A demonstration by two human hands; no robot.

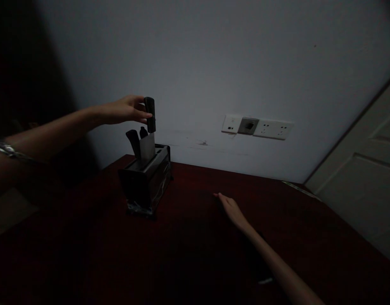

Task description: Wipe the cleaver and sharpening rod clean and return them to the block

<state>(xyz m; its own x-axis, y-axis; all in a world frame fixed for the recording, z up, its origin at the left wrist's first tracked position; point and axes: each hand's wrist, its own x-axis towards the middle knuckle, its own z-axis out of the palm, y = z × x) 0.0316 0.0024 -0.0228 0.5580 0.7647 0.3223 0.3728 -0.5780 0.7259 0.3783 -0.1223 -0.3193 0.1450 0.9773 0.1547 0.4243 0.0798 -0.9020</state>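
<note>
My left hand (129, 110) pinches the black handle of a cleaver (147, 147) between thumb and fingers. The cleaver stands upright, its broad pale blade partly sunk in the top of a dark knife block (134, 188). Just beside the blade, a black-handled tool (133, 142) leans out of the same block, and another dark handle (143, 132) shows behind the blade. My right hand (232, 209) lies on the dark red table (195, 245) to the right of the block, fingers stretched toward the far left. It holds nothing that I can see.
A pale wall (195, 63) rises behind the table, with a row of sockets (257, 127) on it. At the right is a white panelled door (373, 169). A thin pale strip (301, 190) lies near the back edge. Under my right forearm, a small white mark (265, 281) shows.
</note>
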